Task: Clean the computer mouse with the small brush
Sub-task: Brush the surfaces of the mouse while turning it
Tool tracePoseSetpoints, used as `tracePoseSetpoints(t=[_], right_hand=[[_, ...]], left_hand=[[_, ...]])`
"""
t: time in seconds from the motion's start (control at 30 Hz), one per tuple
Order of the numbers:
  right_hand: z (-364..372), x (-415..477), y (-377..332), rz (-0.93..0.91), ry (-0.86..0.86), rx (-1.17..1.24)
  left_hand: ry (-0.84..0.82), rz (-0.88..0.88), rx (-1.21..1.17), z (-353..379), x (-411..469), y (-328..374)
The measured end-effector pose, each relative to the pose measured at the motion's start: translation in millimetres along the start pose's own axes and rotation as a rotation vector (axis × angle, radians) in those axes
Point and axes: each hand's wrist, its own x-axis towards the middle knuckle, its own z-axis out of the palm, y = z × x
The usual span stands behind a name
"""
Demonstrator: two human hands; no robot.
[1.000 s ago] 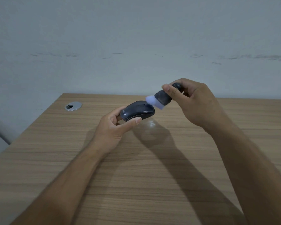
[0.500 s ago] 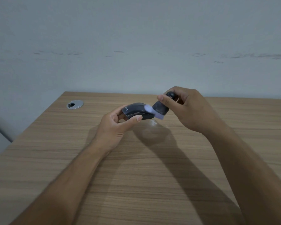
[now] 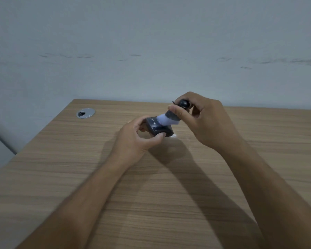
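A black computer mouse point(image 3: 156, 128) with white lettering on its rear is held just above the wooden desk point(image 3: 169, 194) by my left hand point(image 3: 136, 139), thumb on the near side and fingers behind it. My right hand point(image 3: 203, 121) grips a small brush point(image 3: 172, 116) with a dark round handle and pale bristles. The bristles are pressed onto the top of the mouse, and the brush leans down to the left.
A round metal cable grommet point(image 3: 85, 113) is set into the desk's far left corner. A pale wall point(image 3: 151, 51) rises directly behind the desk. The desk's left edge runs diagonally towards me.
The brush has swept from the front tip of the mouse onto its top. The mouse has turned so its lettered rear faces up and towards me.
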Motion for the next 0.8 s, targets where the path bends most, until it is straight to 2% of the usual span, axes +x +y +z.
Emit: tracePoseSetpoints(t=[0.1, 0.27, 0.5, 0.6, 0.8], right_hand=[[-6, 1, -4, -0.004, 0.039, 0.047], [-9, -1, -14, -0.107, -0.16, 0.059], [-2, 3, -6, -0.126, 0.08, -0.03], [-1, 3, -6, -0.128, 0.043, -0.018], [-11, 2, -8, -0.164, -0.063, -0.055]], left_hand=[[0.005, -0.001, 0.022, 0, 0, 1], [-0.015, 0.049, 0.163, 0, -3, 9], [0.015, 0.214, 0.285, 0, -1, 6], [-0.025, 0.301, 0.322, 1, -2, 8], [-0.006, 0.301, 0.312, -3, -1, 8]])
